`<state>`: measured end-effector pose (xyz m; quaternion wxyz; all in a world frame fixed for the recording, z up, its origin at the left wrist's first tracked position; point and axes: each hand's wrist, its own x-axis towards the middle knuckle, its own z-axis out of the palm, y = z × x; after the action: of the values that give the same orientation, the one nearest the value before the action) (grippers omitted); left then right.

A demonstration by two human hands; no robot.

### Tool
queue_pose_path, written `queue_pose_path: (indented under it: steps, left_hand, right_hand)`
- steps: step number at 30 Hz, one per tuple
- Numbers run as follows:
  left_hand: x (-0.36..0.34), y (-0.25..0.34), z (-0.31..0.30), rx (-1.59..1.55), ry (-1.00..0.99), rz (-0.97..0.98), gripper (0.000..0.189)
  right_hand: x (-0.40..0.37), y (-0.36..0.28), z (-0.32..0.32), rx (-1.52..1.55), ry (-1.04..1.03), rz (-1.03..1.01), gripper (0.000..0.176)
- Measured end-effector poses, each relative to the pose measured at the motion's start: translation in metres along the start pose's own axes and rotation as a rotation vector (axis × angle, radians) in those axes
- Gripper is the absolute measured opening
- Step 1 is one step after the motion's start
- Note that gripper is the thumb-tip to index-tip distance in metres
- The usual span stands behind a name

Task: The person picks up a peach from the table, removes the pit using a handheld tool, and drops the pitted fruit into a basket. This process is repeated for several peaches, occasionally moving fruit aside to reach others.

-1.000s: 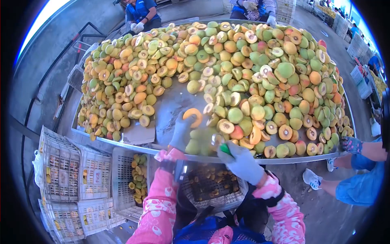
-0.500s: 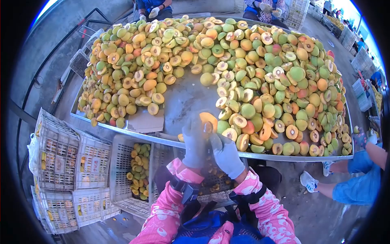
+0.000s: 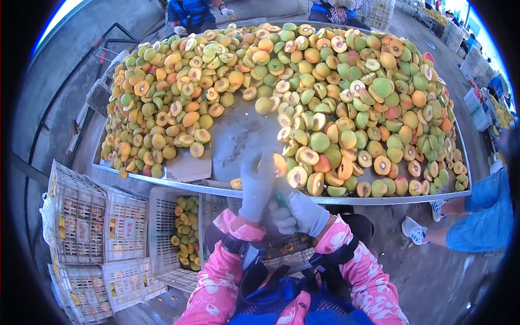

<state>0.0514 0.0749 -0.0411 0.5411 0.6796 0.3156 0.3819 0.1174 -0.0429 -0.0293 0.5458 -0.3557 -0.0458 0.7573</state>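
Note:
My left hand (image 3: 256, 181), in a pale grey glove, holds an orange peach half (image 3: 280, 164) up over the front edge of the metal table (image 3: 233, 138). My right hand (image 3: 300, 210), also gloved, grips a small tool with a green handle (image 3: 281, 201) just below the fruit. The tool's tip is hidden behind the hands. A large heap of green and orange peaches (image 3: 346, 97), many cut in halves with pits showing, covers the table. Both sleeves are pink with a white pattern.
White plastic crates (image 3: 97, 227) stand at the lower left, one holding fruit (image 3: 187, 230). A crate with pits (image 3: 281, 246) sits under my hands. A person in blue (image 3: 476, 216) sits at the right. Other workers sit at the far side (image 3: 189, 13).
My hands drew back from the pile to the table's front edge and came together. The peach half moved from the left hand's raised fingers down next to the right hand's tool.

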Motion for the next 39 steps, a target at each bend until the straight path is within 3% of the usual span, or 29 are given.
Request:
queue_pose_path:
  steps: [2, 3, 5, 7, 8, 9, 11, 12, 13, 14, 15, 16, 17, 20, 22, 23, 25, 26, 28, 30, 32, 34, 36, 37, 39]
  left_hand:
    - [-0.003, 0.000, 0.002, 0.012, -0.023, -0.045, 0.022]
    - [-0.002, 0.000, 0.003, -0.022, -0.078, 0.005, 0.023]
    - [-0.004, 0.001, 0.002, -0.056, -0.129, 0.055, 0.024]
    - [-0.007, 0.003, -0.003, -0.665, -0.323, -0.648, 0.025]
    - [-0.013, -0.001, -0.001, -0.661, -0.323, -0.654, 0.025]
    - [-0.020, -0.009, 0.004, -0.687, -0.203, -0.678, 0.027]
    - [-0.035, -0.025, 0.000, -0.709, -0.074, -0.706, 0.032]
    - [-0.046, -0.033, -0.012, -0.479, 0.028, -0.394, 0.033]
    - [-0.054, -0.037, -0.027, -0.247, 0.120, -0.077, 0.034]
    - [-0.060, -0.030, -0.060, -0.232, 0.133, -0.223, 0.034]
    - [-0.066, -0.007, -0.083, 0.166, 0.242, -0.114, 0.027]
    - [-0.070, -0.040, -0.127, 0.381, 0.387, -0.095, 0.020]
    - [-0.071, -0.047, -0.158, 0.666, 0.397, 0.221, 0.015]
    - [-0.053, -0.004, -0.145, 0.877, 0.500, 0.373, 0.017]
    - [-0.027, -0.015, -0.102, 0.596, 0.343, 0.160, 0.020]
    - [-0.006, -0.034, -0.083, 0.565, 0.173, 0.287, 0.026]
    - [0.039, -0.058, -0.035, 0.524, -0.067, 0.196, 0.034]
    - [0.071, -0.098, -0.015, 0.611, -0.080, 0.256, 0.036]
    - [0.107, -0.143, 0.021, 0.693, -0.096, 0.318, 0.039]
    - [0.122, -0.155, 0.052, 1.279, 0.054, 0.348, 0.045]
    - [0.122, -0.159, 0.053, 1.191, -0.013, 0.377, 0.046]
    - [0.121, -0.151, 0.052, 1.110, -0.084, 0.403, 0.047]
    - [0.117, -0.135, 0.051, 0.424, -0.223, -0.095, 0.046]
    - [0.111, -0.131, 0.048, 0.427, -0.223, -0.099, 0.046]
    - [0.098, -0.119, 0.042, -0.026, -0.116, -0.174, 0.044]
  right_hand:
    - [0.003, 0.003, -0.013, 0.163, -0.233, 0.097, 0.054]
    - [0.005, 0.006, -0.018, 0.168, -0.232, 0.098, 0.054]
    - [0.009, 0.011, -0.027, 0.354, -0.512, 0.102, 0.054]
    - [0.011, 0.016, -0.032, 0.337, -0.515, 0.088, 0.053]
    - [0.009, 0.021, -0.034, 0.324, -0.516, 0.075, 0.053]
    - [0.004, 0.025, -0.036, 0.332, -0.516, 0.076, 0.053]
    - [-0.007, 0.034, -0.042, 0.097, -0.440, 0.017, 0.050]
    - [-0.011, 0.043, -0.045, 0.108, -0.440, 0.026, 0.050]
    - [-0.015, 0.052, -0.048, -0.312, -0.208, -0.102, 0.050]
    - [-0.018, 0.060, -0.054, -0.731, 0.035, -0.234, 0.050]
    - [-0.015, 0.075, -0.073, -0.728, 0.035, -0.240, 0.050]
    - [-0.004, 0.097, -0.098, -1.226, 0.326, -0.407, 0.047]
    - [0.004, 0.108, -0.112, -1.713, 0.644, -0.558, 0.043]
    - [0.001, 0.089, -0.085, -1.644, 0.592, -0.696, 0.032]
    - [0.000, 0.082, -0.083, -1.611, 0.585, -0.715, 0.030]
    - [0.000, 0.080, -0.084, -1.565, 0.583, -0.726, 0.028]
    - [-0.009, 0.076, -0.091, -1.537, 0.533, -0.836, 0.027]
    - [-0.015, 0.074, -0.094, -1.503, 0.477, -0.939, 0.027]
    - [-0.021, 0.073, -0.096, -1.458, 0.495, -0.876, 0.023]
    - [-0.021, 0.072, -0.103, -1.299, 0.641, -0.835, 0.018]
    - [-0.017, 0.062, -0.109, -1.212, 0.615, -0.745, 0.016]
    - [-0.008, 0.048, -0.114, -1.304, 0.555, -0.841, 0.015]
    - [0.002, 0.035, -0.108, -1.333, 0.579, -0.921, 0.015]
    - [0.005, 0.024, -0.101, -1.391, 0.562, -0.902, 0.014]
    - [0.016, 0.004, -0.092, -1.452, 0.544, -0.898, 0.014]
